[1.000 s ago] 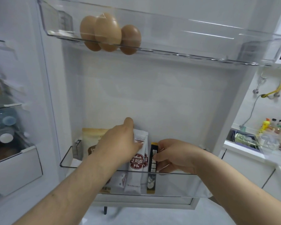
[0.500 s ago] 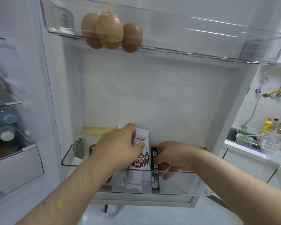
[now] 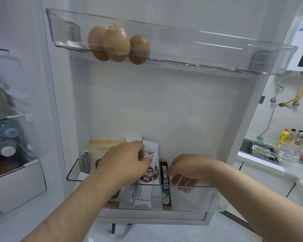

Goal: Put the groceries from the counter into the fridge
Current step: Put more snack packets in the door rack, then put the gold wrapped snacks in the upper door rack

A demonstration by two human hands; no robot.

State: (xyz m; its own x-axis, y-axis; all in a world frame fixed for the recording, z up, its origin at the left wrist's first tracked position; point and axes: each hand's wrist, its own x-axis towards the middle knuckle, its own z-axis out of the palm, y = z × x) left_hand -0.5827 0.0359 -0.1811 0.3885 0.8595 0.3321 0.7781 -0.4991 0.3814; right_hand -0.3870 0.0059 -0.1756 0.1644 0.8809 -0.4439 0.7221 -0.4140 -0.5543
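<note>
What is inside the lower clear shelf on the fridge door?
A beige pouch, white sachets and a black sachet stand inside. The left hand covers much of the pouch.

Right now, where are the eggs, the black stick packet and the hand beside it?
eggs (image 3: 116, 42): head view, middle egg's shell.
black stick packet (image 3: 165, 175): head view, its printed front.
right hand (image 3: 191, 166): head view, back of the hand.

**Bright, even light; blur at 9 o'clock**

Soft, cool light fills the scene; shadows are faint. Thin glare streaks cross the clear upper door bin (image 3: 208, 48) at 1 o'clock. The left hand (image 3: 126, 163) and right hand (image 3: 187, 172) at 6 o'clock are sharp. Bottles (image 3: 3, 142) at 9 o'clock are smeared with blur; the worktop (image 3: 269, 165) at 3 o'clock is soft. Wide-angle distortion bows straight lines near the edges.
</note>
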